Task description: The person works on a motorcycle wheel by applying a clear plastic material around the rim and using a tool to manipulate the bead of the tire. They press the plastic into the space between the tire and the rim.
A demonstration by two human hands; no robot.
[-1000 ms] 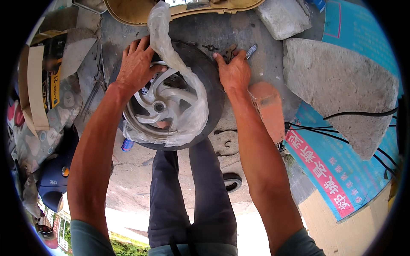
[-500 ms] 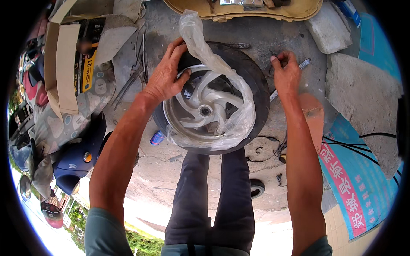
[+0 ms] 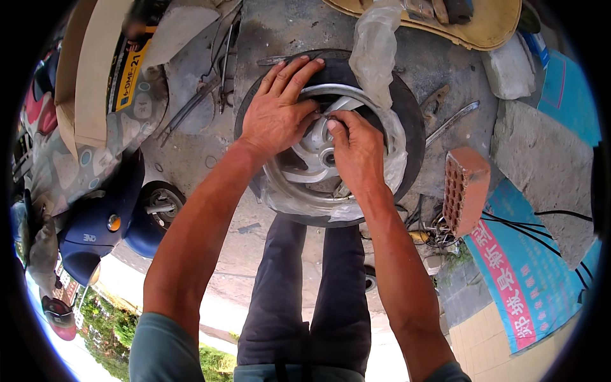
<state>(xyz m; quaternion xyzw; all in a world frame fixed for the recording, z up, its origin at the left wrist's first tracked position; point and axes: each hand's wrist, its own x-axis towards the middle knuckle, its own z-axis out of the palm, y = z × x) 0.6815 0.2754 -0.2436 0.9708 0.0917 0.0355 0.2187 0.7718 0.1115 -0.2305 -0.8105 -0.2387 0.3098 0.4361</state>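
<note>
A wheel with a silver spoked rim [image 3: 277, 169] and a black tyre [image 3: 414, 156] lies in front of my legs. Crumpled clear plastic wrap [image 3: 374, 60] hangs off its far side and covers part of the rim's near edge. My left hand [image 3: 275, 121] grips the far left of the wheel, its fingers over the tyre and its thumb reaching inside the rim. Over the spokes, near the hub, my right hand [image 3: 358, 149] pinches its thumb and forefinger together close to the left thumb. Whatever is between those fingertips is too small to make out.
Right of the wheel are a metal lever [image 3: 452, 123], a red perforated brick [image 3: 468, 191] and a concrete slab [image 3: 541, 165]. A tan case [image 3: 477, 35] stands at the far side. On the left are long-handled tools [image 3: 191, 108], a cardboard box [image 3: 92, 70] and a blue scooter [image 3: 95, 239].
My right hand has come left from the ground beside the wheel to the spokes. My left hand has shifted along the tyre, its thumb now close to the right fingertips.
</note>
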